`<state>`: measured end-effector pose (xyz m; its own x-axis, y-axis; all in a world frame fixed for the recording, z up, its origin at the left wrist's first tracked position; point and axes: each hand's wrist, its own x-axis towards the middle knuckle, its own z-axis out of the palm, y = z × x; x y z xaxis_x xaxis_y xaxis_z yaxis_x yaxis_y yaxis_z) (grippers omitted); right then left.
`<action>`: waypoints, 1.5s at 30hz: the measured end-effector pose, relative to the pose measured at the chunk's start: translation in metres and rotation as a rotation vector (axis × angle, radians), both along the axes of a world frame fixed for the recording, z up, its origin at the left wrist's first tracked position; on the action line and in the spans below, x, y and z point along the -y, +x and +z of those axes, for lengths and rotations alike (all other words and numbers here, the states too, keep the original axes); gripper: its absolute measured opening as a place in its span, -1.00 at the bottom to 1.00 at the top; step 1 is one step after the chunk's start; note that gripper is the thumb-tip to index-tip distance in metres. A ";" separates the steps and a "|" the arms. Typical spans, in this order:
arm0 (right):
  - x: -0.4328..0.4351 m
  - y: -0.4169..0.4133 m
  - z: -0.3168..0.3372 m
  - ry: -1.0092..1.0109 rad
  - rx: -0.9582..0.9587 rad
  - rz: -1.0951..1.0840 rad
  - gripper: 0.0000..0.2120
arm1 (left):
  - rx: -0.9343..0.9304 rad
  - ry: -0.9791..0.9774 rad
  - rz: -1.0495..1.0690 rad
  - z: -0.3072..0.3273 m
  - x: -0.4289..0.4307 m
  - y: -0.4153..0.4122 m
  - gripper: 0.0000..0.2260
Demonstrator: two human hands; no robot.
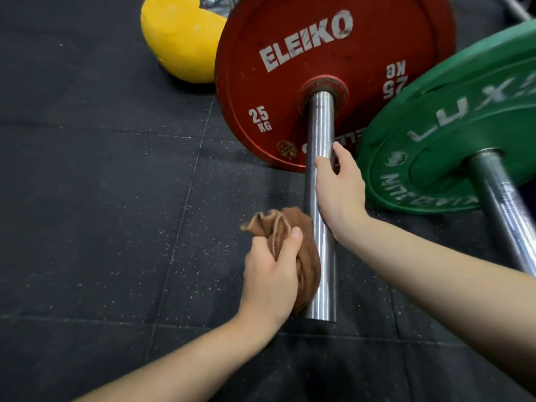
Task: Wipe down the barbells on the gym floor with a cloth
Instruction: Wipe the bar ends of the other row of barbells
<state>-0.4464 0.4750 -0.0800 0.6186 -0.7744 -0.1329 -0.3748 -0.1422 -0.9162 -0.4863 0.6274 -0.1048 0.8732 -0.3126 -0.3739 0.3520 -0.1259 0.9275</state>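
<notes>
On the dark speckled gym floor (101,169), seen from the head camera, a steel barbell sleeve (321,117) runs from a red plate (290,91) marked 25 KG toward the viewer. The left hand (269,274) clenches a bunched brown cloth (304,256), which is pressed against the left side of the sleeve near its free end. The right hand (339,187) curls around the same sleeve farther up, close to the red plate, thumb lying over the top. A green plate (452,126) on a second bar (504,216) leans just to the right, and a yellow ball (179,39) sits behind the red plate.
</notes>
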 end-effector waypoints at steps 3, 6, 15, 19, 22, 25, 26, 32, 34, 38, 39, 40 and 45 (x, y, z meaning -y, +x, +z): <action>-0.002 -0.002 0.002 -0.023 -0.031 -0.016 -0.46 | 0.089 -0.028 0.031 0.002 -0.004 -0.006 -0.65; -0.003 -0.002 0.003 -0.046 -0.044 -0.017 -0.46 | 0.194 -0.082 0.050 0.000 -0.006 -0.006 -0.60; -0.005 0.002 -0.009 -0.184 0.250 0.036 -0.49 | 0.038 -0.162 -0.026 0.053 0.040 0.098 -0.68; -0.005 0.001 -0.010 -0.163 0.303 0.181 -0.30 | -0.095 -0.357 -0.242 0.074 0.058 0.114 -0.42; -0.007 -0.001 -0.007 -0.225 0.281 0.150 -0.33 | -0.038 -0.275 -0.325 0.078 0.057 0.121 -0.30; -0.006 -0.003 -0.004 -0.179 0.327 0.108 -0.55 | 0.013 -0.113 -0.192 0.074 0.052 0.133 -0.25; -0.006 -0.003 -0.003 -0.135 0.357 0.076 -0.62 | 0.053 -0.106 -0.038 0.070 0.053 0.136 -0.35; -0.008 0.001 -0.003 0.081 0.410 -0.231 -0.71 | 0.004 0.024 0.122 0.026 0.083 0.138 -0.85; -0.008 0.003 -0.003 0.123 0.360 -0.266 -0.77 | -0.121 -0.018 0.024 0.016 0.095 0.138 -0.82; -0.007 0.007 -0.002 0.197 0.320 -0.283 -0.83 | -0.218 -0.141 -0.119 0.019 0.106 0.141 -0.82; -0.003 0.008 -0.003 0.204 0.302 -0.295 -0.85 | -0.223 -0.134 -0.145 0.023 0.106 0.141 -0.80; 0.002 0.010 -0.001 0.216 0.285 -0.314 -0.90 | -0.219 -0.113 -0.168 0.024 0.106 0.142 -0.79; 0.048 0.027 0.007 0.137 0.063 -0.235 -0.75 | -0.243 -0.040 -0.317 0.026 0.098 0.142 -0.69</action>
<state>-0.4197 0.4270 -0.0732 0.4343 -0.8752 -0.2130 -0.3243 0.0687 -0.9435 -0.3445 0.5291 -0.0785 0.6184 -0.5709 -0.5400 0.5115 -0.2293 0.8281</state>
